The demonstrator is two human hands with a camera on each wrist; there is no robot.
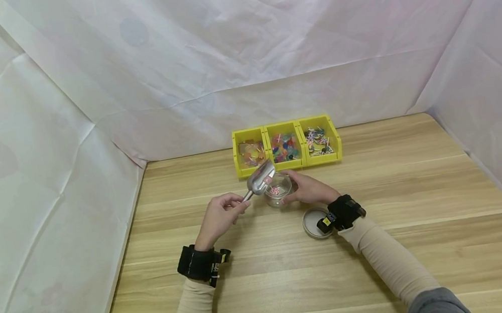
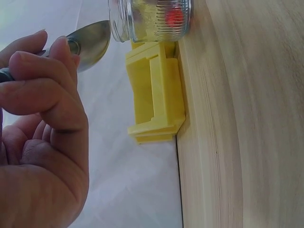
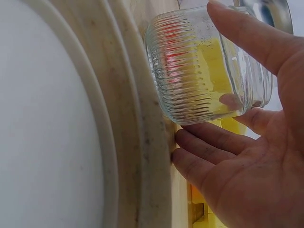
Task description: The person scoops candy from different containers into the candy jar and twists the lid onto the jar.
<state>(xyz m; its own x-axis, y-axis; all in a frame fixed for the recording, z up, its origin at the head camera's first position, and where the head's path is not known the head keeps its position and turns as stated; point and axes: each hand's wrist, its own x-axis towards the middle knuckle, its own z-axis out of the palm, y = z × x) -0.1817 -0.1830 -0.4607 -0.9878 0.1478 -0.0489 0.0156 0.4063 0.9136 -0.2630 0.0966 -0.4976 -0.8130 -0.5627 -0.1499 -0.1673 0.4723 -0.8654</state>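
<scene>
My left hand (image 1: 220, 215) pinches the handle of a small metal scoop (image 1: 260, 180), whose bowl tilts over the mouth of a clear ribbed glass jar (image 1: 278, 189). In the left wrist view the scoop (image 2: 90, 42) is beside the jar (image 2: 152, 19) and my fingers (image 2: 42, 90) curl round the handle. My right hand (image 1: 306, 189) holds the jar from the right, fingers wrapped around its side. The right wrist view shows the jar (image 3: 199, 71) between thumb and fingers (image 3: 247, 38). A red-and-white candy lies inside the jar.
Three joined yellow bins (image 1: 286, 144) with colourful small items stand just behind the jar on the wooden table (image 1: 417, 186). A round jar lid (image 1: 314, 222) lies under my right wrist. White sheeting walls in the table on the left, back and right.
</scene>
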